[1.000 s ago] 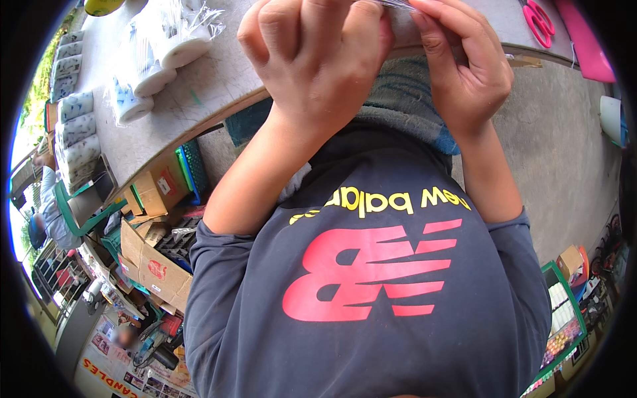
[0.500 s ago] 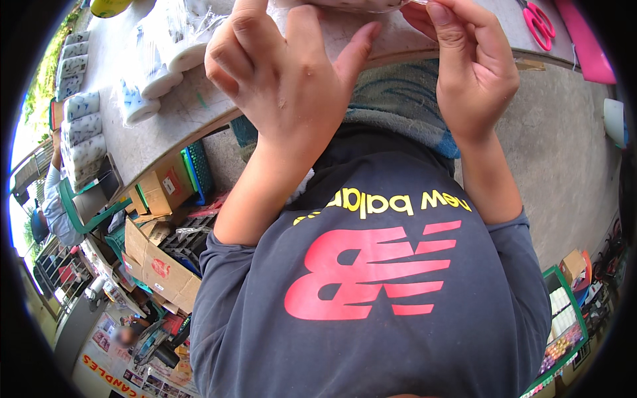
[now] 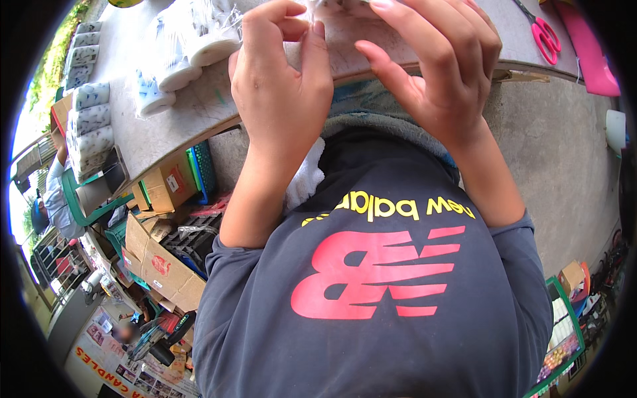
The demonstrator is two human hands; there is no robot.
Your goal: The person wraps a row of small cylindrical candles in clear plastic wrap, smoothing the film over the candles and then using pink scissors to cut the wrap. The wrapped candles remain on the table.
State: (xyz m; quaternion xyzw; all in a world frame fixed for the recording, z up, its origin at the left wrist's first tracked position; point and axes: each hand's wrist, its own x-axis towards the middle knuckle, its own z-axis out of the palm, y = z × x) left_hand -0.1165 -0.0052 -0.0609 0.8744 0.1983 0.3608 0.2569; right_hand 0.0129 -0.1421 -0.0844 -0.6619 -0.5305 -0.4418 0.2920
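Observation:
At the top edge, partly cut off, lies a whitish patterned item in clear plastic wrap (image 3: 340, 6). My left hand (image 3: 282, 83) is closed at its left end, thumb and forefinger pinching the plastic. My right hand (image 3: 441, 69) hovers over the right side of the item, fingers spread and thumb held apart. Its forefinger tip is close to the wrapped item; whether it touches cannot be made out. Left of my left hand, several white patterned cylinders (image 3: 178, 74) lie in loose clear plastic on the grey table (image 3: 192, 109).
Pink-handled scissors (image 3: 547, 40) lie at the table's right, near a pink sheet (image 3: 587, 50). More patterned cylinders (image 3: 91, 123) line the left edge. Cardboard boxes (image 3: 156, 265) and a blue basket (image 3: 202, 172) stand below left. A person in a pale sleeve (image 3: 60, 202) is at far left.
My left hand has gone from spread fingers to a pinch on the plastic. The right hand has let go of its pinch, opened and moved left over the item.

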